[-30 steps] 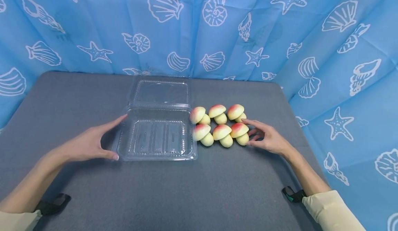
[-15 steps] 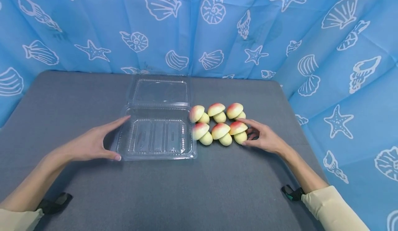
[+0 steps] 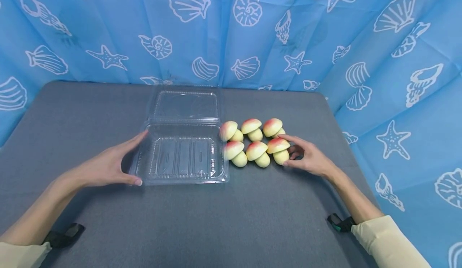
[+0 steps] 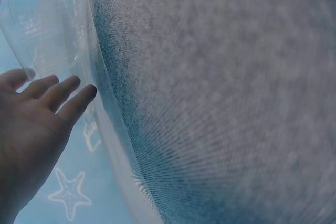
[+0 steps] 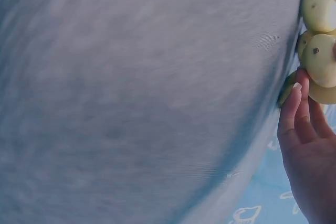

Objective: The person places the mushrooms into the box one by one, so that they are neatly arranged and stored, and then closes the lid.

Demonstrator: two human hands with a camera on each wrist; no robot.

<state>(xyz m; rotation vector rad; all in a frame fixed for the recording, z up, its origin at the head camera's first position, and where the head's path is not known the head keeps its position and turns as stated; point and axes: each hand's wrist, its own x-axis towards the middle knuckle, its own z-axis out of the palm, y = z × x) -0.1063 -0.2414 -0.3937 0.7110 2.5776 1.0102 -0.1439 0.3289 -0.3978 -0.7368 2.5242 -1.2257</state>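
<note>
A clear plastic clamshell container [image 3: 182, 179] lies unfolded, its lid [image 3: 187, 107] laid back behind its base. At its left side, my left hand [image 3: 104, 165] has thumb and forefinger spread along the rim; the left wrist view shows the other fingers [image 4: 58, 95] extended beside the clear wall. Right of the container sit several pale yellow toy mushrooms with red-blushed caps, in two rows of three. My right hand [image 3: 306, 157] pinches the front right mushroom [image 3: 280, 155], forefinger at the cap and thumb by the stem. The right wrist view cuts off the thumb.
The mushrooms stand close together, with the front left mushroom [image 3: 234, 151] right by the container's edge. A grey cloth-covered table [image 3: 202, 224] lies under everything. Behind and to the right hangs a blue curtain [image 3: 223, 31] with white shells and starfish.
My right hand has closed in from the right onto the front right mushroom, which has turned slightly more upright. My left hand stays by the container's left edge. The head view shifts a little.
</note>
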